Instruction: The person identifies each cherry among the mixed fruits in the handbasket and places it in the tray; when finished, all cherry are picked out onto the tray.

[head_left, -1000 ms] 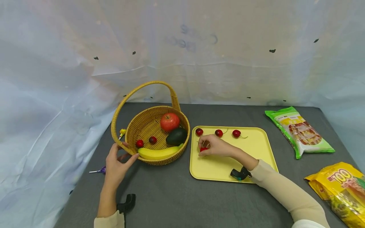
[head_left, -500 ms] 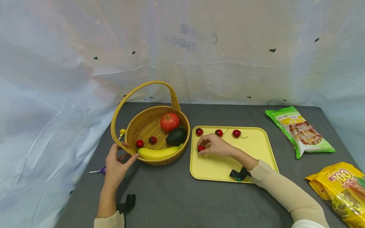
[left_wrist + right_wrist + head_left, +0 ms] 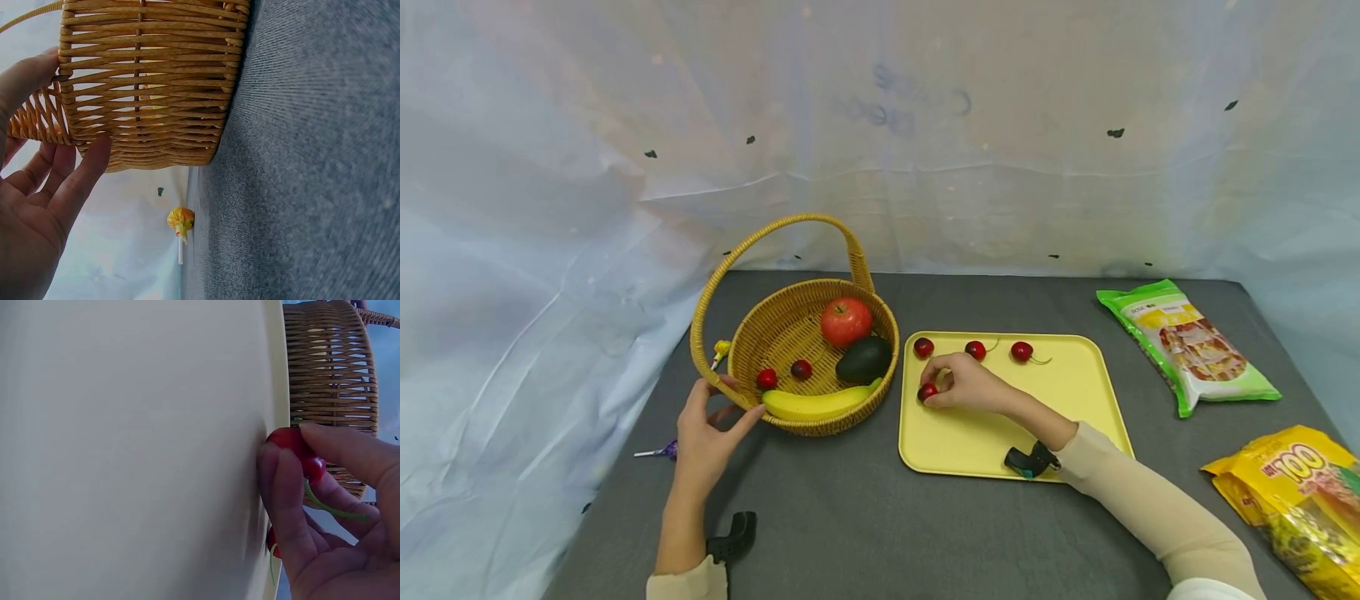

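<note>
The right hand point(image 3: 966, 385) sits near the middle of the head view, on the yellow tray point(image 3: 1075, 433). Its fingers point(image 3: 284, 506) are curled and pinch a red cherry point(image 3: 927, 391) close to the tray's left edge, just beside the basket point(image 3: 820, 427). In the right wrist view the cherry point(image 3: 294, 445) is squeezed between thumb and fingers, and its green stem pokes out under them. The left hand point(image 3: 707, 433) is at the lower left of the head view. Its fingers point(image 3: 78, 181) are straight and spread wide, and they rest on the basket wall, with the thumb on the rim. It holds nothing tight; it looks like it is keeping the basket steady. Three more cherries point(image 3: 975, 350) lie in a row along the top of the tray. In the basket are an apple point(image 3: 846, 322), an avocado point(image 3: 864, 360), a banana point(image 3: 814, 403) and two small red fruits. I think the step now is picking up the cherry. I cannot tell if it is off the tray yet. The next move needs a soft, firm pinch so the round cherry does not slip or roll away.
</note>
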The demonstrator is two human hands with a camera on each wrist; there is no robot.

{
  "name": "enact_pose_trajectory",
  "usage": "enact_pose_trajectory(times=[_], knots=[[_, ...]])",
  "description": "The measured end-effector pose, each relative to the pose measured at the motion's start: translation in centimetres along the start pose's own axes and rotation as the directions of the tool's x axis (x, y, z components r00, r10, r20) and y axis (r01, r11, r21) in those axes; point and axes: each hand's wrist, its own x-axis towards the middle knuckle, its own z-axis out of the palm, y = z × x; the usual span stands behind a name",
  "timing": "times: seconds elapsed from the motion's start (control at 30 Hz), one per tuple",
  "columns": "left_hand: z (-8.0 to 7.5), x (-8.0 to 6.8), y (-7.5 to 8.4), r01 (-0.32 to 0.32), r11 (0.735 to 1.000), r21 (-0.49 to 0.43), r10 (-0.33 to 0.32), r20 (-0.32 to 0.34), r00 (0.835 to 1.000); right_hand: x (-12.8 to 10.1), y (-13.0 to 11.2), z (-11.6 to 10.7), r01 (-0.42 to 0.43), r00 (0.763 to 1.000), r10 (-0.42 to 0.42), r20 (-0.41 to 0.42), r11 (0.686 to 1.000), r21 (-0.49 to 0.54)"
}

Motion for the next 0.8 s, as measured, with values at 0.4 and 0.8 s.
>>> enact_pose_trajectory(times=[0.4,0.8], knots=[[-0.1,-0.01,-0.22,-0.023,1.0,0.003,0.023,0.008,1.0,-0.15,-0.55,0.03,0.015,1.0,-0.017,-0.013,0.991,-0.132],[-0.08,0.03,-0.3,-0.018,1.0,0.017,0.018,0.009,1.0,-0.66,-0.46,-0.28,0.093,0.995,-0.097,0.003,0.947,-0.308]])
